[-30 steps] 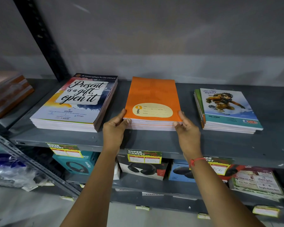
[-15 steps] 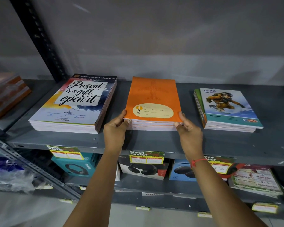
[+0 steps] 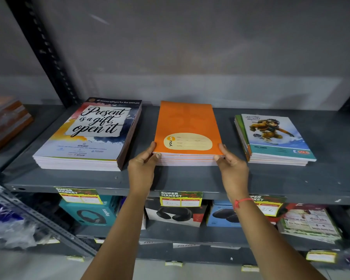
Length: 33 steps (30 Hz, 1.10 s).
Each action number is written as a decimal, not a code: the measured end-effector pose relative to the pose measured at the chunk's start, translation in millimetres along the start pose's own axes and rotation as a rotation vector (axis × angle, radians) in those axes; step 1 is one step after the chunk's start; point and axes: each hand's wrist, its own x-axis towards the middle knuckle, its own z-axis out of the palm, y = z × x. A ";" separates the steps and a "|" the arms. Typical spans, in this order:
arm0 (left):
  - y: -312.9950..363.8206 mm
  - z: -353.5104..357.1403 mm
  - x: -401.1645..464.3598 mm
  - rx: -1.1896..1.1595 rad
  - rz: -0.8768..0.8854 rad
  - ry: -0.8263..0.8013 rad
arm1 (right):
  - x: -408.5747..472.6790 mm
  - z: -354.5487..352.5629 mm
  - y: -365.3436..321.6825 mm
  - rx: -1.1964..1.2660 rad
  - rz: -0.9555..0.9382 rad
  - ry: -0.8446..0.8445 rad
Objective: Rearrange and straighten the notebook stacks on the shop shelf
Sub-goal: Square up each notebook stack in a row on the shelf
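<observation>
A stack of orange notebooks (image 3: pixel 187 123) lies in the middle of the grey metal shelf (image 3: pixel 170 178). My left hand (image 3: pixel 142 166) grips its near left corner, thumb on the top cover. My right hand (image 3: pixel 231 165) grips the near right corner the same way. To the left sits a bigger stack topped by a cover reading "Present is a gift, open it" (image 3: pixel 91 132). On the right is a smaller stack with a cartoon snowboarder cover (image 3: pixel 273 136), its lower books fanned slightly to the left.
A brown and orange stack (image 3: pixel 6 124) lies on the neighbouring shelf at far left. A black slotted upright (image 3: pixel 47 51) rises behind the left stack. Below, headphone boxes (image 3: pixel 89 213) and yellow price tags (image 3: pixel 180 199) line the lower shelf.
Both hands stay at the orange stack's near corners. The view has shifted only slightly; the stack looks unmoved.
</observation>
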 end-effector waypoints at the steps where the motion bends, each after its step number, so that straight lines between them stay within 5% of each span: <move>1: 0.9 -0.2 -0.6 -0.007 0.004 0.000 | -0.6 -0.1 -1.3 0.013 0.014 0.015; 5: -3.1 3.5 -14.5 0.071 0.061 0.101 | -3.5 -8.5 -4.0 0.155 0.077 0.027; 9: -2.9 32.4 -42.3 0.309 0.316 0.198 | -5.5 -37.0 -2.9 0.224 0.098 0.136; 11: 4.0 60.6 -53.1 0.378 0.423 0.121 | -3.2 -55.9 -1.9 0.235 0.067 0.224; 17: 21.1 164.3 -78.0 0.221 0.237 -0.180 | 21.7 -140.9 18.1 0.076 -0.150 0.475; 25: 10.7 216.6 -74.8 0.129 -0.020 -0.264 | 66.1 -203.9 53.8 0.080 0.026 -0.019; 33: 8.0 226.2 -74.0 0.098 -0.037 -0.122 | 76.7 -207.9 59.5 0.113 0.048 -0.154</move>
